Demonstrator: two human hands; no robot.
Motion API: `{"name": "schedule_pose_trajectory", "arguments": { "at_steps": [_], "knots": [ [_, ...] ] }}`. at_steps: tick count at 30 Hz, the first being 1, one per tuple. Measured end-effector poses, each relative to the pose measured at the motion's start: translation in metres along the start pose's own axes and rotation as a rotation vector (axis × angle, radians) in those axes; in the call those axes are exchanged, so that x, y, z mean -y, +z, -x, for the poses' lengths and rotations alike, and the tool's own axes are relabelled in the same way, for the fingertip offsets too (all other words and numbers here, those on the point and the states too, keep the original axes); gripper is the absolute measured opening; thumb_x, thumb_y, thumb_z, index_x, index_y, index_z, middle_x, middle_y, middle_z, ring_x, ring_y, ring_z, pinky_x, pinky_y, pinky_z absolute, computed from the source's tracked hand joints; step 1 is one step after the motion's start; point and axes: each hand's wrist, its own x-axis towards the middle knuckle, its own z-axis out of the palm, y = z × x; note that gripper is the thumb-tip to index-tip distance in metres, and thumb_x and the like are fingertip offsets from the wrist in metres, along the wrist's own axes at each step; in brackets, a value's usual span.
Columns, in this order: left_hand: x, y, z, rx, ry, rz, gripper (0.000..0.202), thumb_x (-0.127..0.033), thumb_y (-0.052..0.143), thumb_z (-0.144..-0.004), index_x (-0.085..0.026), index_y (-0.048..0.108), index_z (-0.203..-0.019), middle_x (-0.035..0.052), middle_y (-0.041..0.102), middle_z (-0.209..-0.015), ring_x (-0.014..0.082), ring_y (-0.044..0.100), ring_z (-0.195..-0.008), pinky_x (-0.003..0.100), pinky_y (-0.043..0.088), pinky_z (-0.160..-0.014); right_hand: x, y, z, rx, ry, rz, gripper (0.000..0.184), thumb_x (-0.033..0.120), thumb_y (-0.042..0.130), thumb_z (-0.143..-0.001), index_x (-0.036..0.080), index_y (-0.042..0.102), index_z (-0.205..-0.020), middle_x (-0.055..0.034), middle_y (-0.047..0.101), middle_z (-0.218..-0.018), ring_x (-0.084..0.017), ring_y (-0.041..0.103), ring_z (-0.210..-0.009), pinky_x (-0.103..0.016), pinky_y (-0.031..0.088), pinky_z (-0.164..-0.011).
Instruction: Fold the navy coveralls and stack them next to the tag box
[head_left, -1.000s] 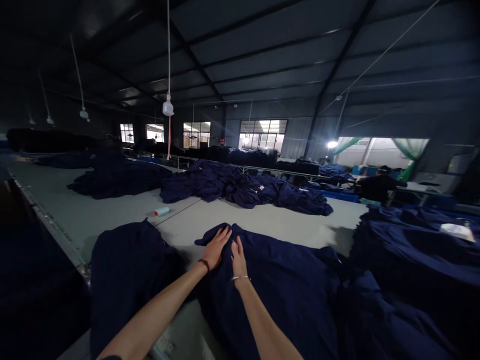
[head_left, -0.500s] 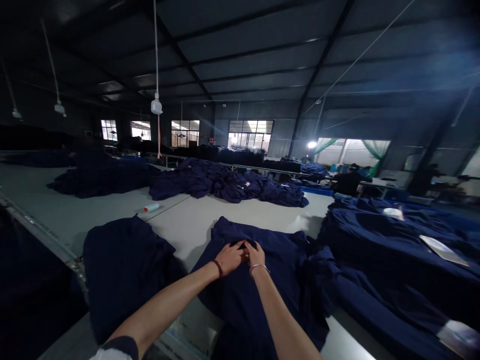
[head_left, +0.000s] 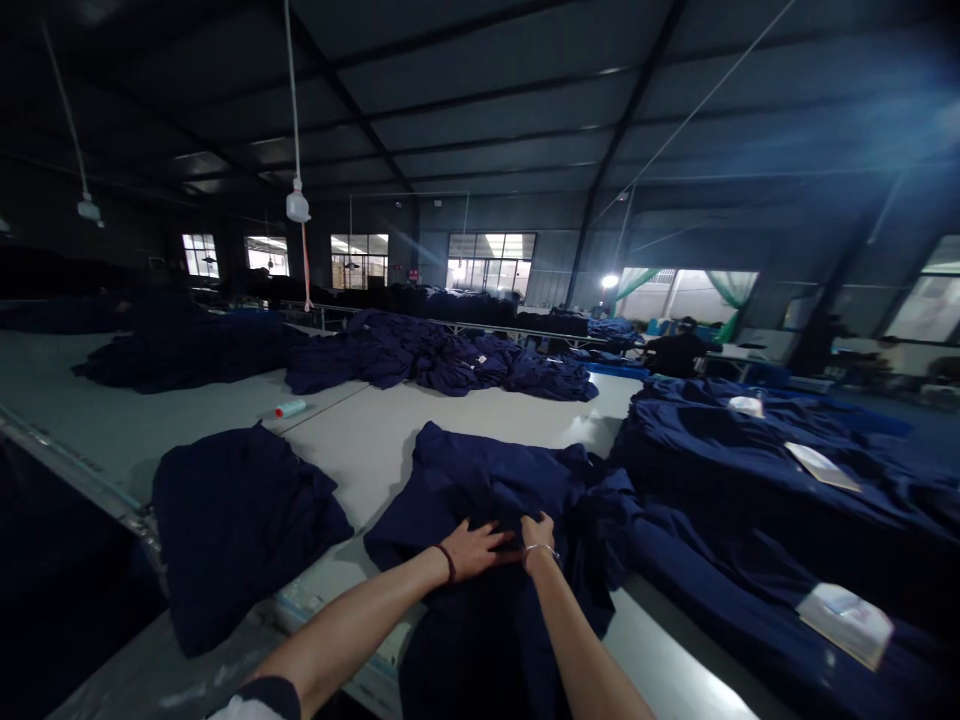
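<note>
A navy blue garment (head_left: pixel 487 470) lies spread over the near table edge, its lower part hanging down towards me. My left hand (head_left: pixel 474 550) rests on it with the fingers stretched out and apart, pointing right. Just to the right, my right hand (head_left: pixel 537 532) has its fingers bent into the same cloth, gripping a bit of it; the fingertips are partly hidden. A dark band circles the left wrist, a silver bangle the right one. Left of both hands, a second folded navy garment (head_left: pixel 244 520) hangs over the table edge.
A pale thread cone (head_left: pixel 291 408) with a red end lies beyond the left garment. Heaped navy garments (head_left: pixel 435 355) cross the table's far side. At right, stacked navy cloth (head_left: pixel 720 500) carries several pale papers (head_left: pixel 823 466). A person (head_left: pixel 679 348) sits further back.
My hands, close together at the cloth before, have moved nearer to me and slightly apart. The left fingers have spread. The camera view has turned slightly to the right.
</note>
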Motion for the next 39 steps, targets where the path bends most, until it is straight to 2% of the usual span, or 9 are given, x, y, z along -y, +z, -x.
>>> {"name": "schedule_pose_trajectory", "arguments": {
  "at_steps": [4, 8, 11, 16, 21, 25, 28, 33, 39],
  "knots": [
    [-0.001, 0.006, 0.003, 0.073, 0.004, 0.098, 0.056, -0.014, 0.035, -0.095, -0.044, 0.028, -0.142, -0.0015, 0.04, -0.146, 0.0221, 0.036, -0.132, 0.05, 0.034, -0.102, -0.002, -0.003, 0.004, 0.055, -0.092, 0.103, 0.073, 0.019, 0.06, -0.069, 0.029, 0.04, -0.139, -0.0112, 0.05, -0.127, -0.026, 0.054, -0.113, -0.037, 0.043, -0.091],
    [0.004, 0.007, 0.0, 0.112, 0.033, 0.111, 0.061, -0.01, 0.04, -0.09, -0.042, 0.031, -0.141, -0.0047, 0.044, -0.144, 0.0202, 0.036, -0.132, 0.047, 0.031, -0.105, 0.01, 0.003, -0.001, 0.147, -0.279, 0.237, 0.048, 0.033, 0.064, -0.068, 0.03, 0.063, -0.116, -0.0062, 0.051, -0.133, -0.027, 0.046, -0.122, -0.033, 0.041, -0.093],
    [0.007, 0.005, 0.0, 0.14, 0.038, 0.118, 0.072, -0.009, 0.048, -0.082, -0.039, 0.025, -0.143, -0.0036, 0.037, -0.148, 0.0211, 0.035, -0.134, 0.046, 0.032, -0.105, 0.013, 0.005, -0.017, 0.13, -0.195, 0.219, 0.035, 0.04, 0.049, -0.081, 0.024, 0.066, -0.106, -0.0079, 0.065, -0.112, -0.023, 0.058, -0.105, -0.029, 0.044, -0.085],
    [0.014, -0.003, 0.003, 0.089, -0.009, 0.253, 0.067, -0.017, 0.051, -0.079, -0.027, 0.032, -0.142, 0.0033, 0.039, -0.147, 0.0206, 0.037, -0.132, 0.04, 0.035, -0.104, -0.004, -0.006, -0.048, -0.029, 0.021, 0.21, 0.052, 0.036, 0.039, -0.083, 0.012, 0.051, -0.128, -0.0146, 0.068, -0.103, -0.025, 0.063, -0.093, -0.03, 0.046, -0.077],
    [0.05, -0.017, -0.003, -0.138, -0.462, 0.247, 0.033, -0.03, 0.037, -0.094, -0.024, 0.056, -0.12, 0.0024, 0.059, -0.126, 0.015, 0.052, -0.116, 0.026, 0.037, -0.101, -0.02, -0.02, -0.051, -0.128, -0.015, 0.248, 0.065, 0.029, 0.043, -0.079, 0.003, 0.035, -0.138, -0.0223, 0.051, -0.13, -0.029, 0.048, -0.121, -0.035, 0.038, -0.096],
    [0.09, -0.022, -0.001, -0.106, -0.783, 0.121, 0.037, -0.02, 0.035, -0.094, -0.022, 0.052, -0.127, 0.0084, 0.055, -0.13, 0.0225, 0.045, -0.124, 0.042, 0.027, -0.108, -0.019, -0.02, -0.049, -0.068, -0.176, 0.294, 0.054, 0.024, 0.042, -0.079, 0.015, 0.049, -0.132, -0.0115, 0.041, -0.143, -0.024, 0.033, -0.134, -0.033, 0.029, -0.106],
    [0.113, -0.022, 0.013, -0.061, -0.86, 0.069, 0.032, -0.019, 0.038, -0.092, -0.022, 0.061, -0.115, 0.0103, 0.062, -0.116, 0.0269, 0.049, -0.117, 0.055, 0.017, -0.108, -0.02, -0.019, -0.052, -0.013, -0.177, 0.335, 0.052, 0.026, 0.039, -0.083, 0.014, 0.049, -0.132, -0.0128, 0.047, -0.137, -0.024, 0.038, -0.131, -0.034, 0.031, -0.104],
    [0.135, -0.02, 0.042, -0.011, -0.949, -0.006, 0.037, -0.008, 0.035, -0.088, -0.021, 0.068, -0.097, 0.0103, 0.061, -0.11, 0.0277, 0.049, -0.113, 0.058, 0.018, -0.105, -0.026, -0.02, -0.061, 0.063, -0.054, 0.404, 0.05, 0.035, 0.029, -0.09, 0.015, 0.055, -0.127, -0.0178, 0.06, -0.115, -0.027, 0.056, -0.109, -0.039, 0.042, -0.09],
    [0.126, -0.021, 0.038, -0.099, -0.873, -0.021, 0.035, -0.011, 0.04, -0.087, -0.025, 0.061, -0.111, 0.0068, 0.055, -0.117, 0.0228, 0.047, -0.114, 0.041, 0.031, -0.1, -0.025, -0.011, -0.069, 0.121, 0.04, 0.473, 0.039, 0.046, 0.048, -0.082, 0.023, 0.067, -0.107, -0.0163, 0.06, -0.113, -0.03, 0.057, -0.105, -0.045, 0.043, -0.083]
  ]
}}
